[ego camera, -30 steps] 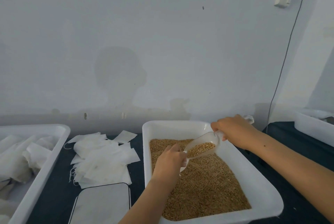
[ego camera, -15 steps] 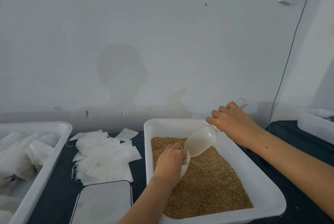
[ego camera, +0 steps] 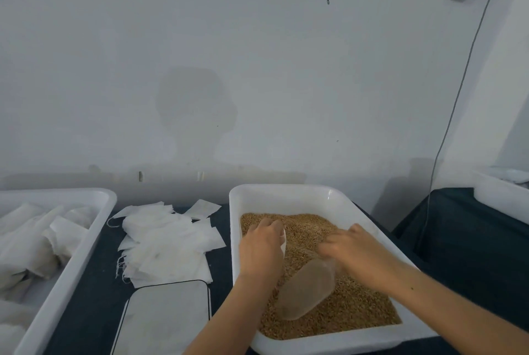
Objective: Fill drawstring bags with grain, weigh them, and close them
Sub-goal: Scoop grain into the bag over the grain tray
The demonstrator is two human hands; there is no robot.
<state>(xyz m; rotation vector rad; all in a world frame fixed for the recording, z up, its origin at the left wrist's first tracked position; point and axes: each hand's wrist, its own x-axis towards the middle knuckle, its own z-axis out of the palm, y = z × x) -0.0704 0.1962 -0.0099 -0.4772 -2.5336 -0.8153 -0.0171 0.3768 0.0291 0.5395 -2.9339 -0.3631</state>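
Wall (ego camera: 257,68) fills the top half, with a cable (ego camera: 458,91) hanging at 2 o'clock. A dark table (ego camera: 94,291) runs below it.

Grain tub (ego camera: 286,193) sits at 5 o'clock, white, its long axis running from near to far, about half full of grain (ego camera: 357,309). Left tub (ego camera: 71,268) at 8 o'clock holds white bags that look filled, judging by their bulk. A third tub (ego camera: 498,200) shows at 3 o'clock, cut off by the frame edge. A flat white plate (ego camera: 166,317) at 6 o'clock is likely the scale; no display is visible. A heap of empty bags (ego camera: 169,243) lies between the left tub and the grain tub, at about 7 o'clock.

Both hands are over the grain. Right hand (ego camera: 357,254) has its fingers curled down at the handle end of the clear scoop (ego camera: 306,289); it looks like a grip, but the handle is hidden. The scoop's long axis runs from 1 to 7 o'clock, mouth toward the near left, lying low on the grain. Left hand (ego camera: 262,248) pinches a small white bag (ego camera: 283,240); only an edge of it shows past the fingers, so I cannot tell whether the mouth is open.

Key relation: the bag sits at 11 o'clock from the scoop mouth, just beside it, with the left hand nearer the bag heap and the right hand nearer the grain. Judged step: loading the scoop, so the next move needs the scoop lifted and its mouth turned toward the bag. Spill risk is low, since the tub is underneath.
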